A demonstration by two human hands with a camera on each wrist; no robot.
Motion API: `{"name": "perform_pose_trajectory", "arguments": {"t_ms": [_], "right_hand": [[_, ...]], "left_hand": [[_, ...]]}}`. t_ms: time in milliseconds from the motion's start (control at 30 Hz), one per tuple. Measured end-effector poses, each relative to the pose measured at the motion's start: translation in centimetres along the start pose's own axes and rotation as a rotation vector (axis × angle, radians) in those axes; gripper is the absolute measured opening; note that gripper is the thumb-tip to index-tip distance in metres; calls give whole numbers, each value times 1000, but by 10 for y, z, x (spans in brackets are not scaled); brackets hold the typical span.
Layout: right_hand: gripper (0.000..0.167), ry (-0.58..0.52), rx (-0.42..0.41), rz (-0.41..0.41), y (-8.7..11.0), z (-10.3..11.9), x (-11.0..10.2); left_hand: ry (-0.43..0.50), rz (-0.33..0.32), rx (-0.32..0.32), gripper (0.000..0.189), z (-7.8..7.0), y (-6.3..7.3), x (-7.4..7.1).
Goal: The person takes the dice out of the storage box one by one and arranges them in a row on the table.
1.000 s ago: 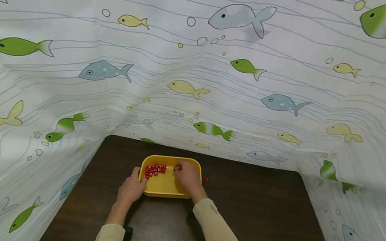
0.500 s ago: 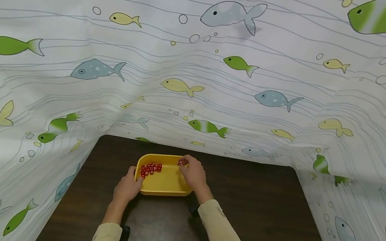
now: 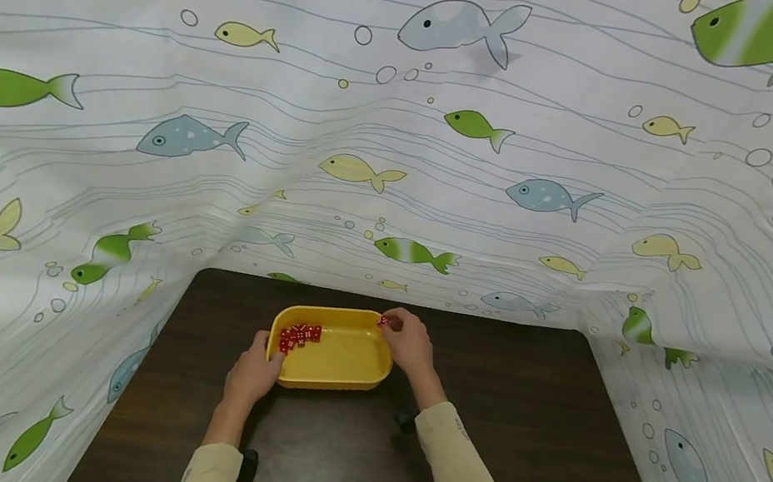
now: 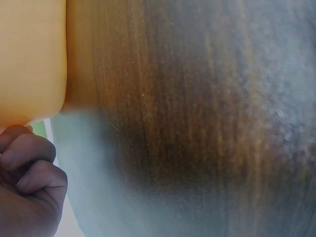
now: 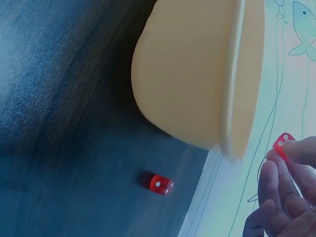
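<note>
Head view: from where I stood, the left hand (image 3: pixel 253 374) gripped the near-left end of a yellow tray (image 3: pixel 337 358) on the dark table (image 3: pixel 528 449), thumb over the rim. The right hand (image 3: pixel 410 344) was narrowed to a pinch, holding one red die (image 5: pixel 283 144) between thumb and fingertips near the tray's far right corner. A cluster of red dice (image 3: pixel 299 335) lay inside, toward the left end. Right wrist view: a loose die (image 5: pixel 161 184) rested on the table beside the tray.
</note>
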State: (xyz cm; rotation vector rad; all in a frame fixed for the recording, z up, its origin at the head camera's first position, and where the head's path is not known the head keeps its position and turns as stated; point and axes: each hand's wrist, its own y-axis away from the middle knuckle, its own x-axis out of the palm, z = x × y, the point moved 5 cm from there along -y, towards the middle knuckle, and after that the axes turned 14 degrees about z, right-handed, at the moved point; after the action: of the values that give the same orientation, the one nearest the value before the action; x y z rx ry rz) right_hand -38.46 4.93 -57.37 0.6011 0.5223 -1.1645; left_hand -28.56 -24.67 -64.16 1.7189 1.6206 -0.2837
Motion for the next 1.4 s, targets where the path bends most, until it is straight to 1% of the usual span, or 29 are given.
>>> {"name": "perform_pose_trajectory", "arguments": {"t_ms": [267,467,633,800,1033,1167,1400], "right_hand": [[23,-52,21,-18,7,-8,-10],[23,-32,34,-64,10,-24,-19],[24,-36,62,-72,11,-35,-22],[24,-20,105,-69,11,-46,-23],[25,33,134,-58,12,-64,-18],[25,41,167,-47,14,-73,-15],[25,62,206,-27,14,-83,-10]], "left_hand": [[8,0,-7,59,2,1,-1],[10,-4,-6,60,0,0,-1],[16,-5,-10,60,1,-1,-1],[25,0,-8,59,2,0,0],[34,2,-8,59,3,-1,1],[32,5,-2,59,3,-1,1],[45,-5,-7,58,1,0,0]]}}
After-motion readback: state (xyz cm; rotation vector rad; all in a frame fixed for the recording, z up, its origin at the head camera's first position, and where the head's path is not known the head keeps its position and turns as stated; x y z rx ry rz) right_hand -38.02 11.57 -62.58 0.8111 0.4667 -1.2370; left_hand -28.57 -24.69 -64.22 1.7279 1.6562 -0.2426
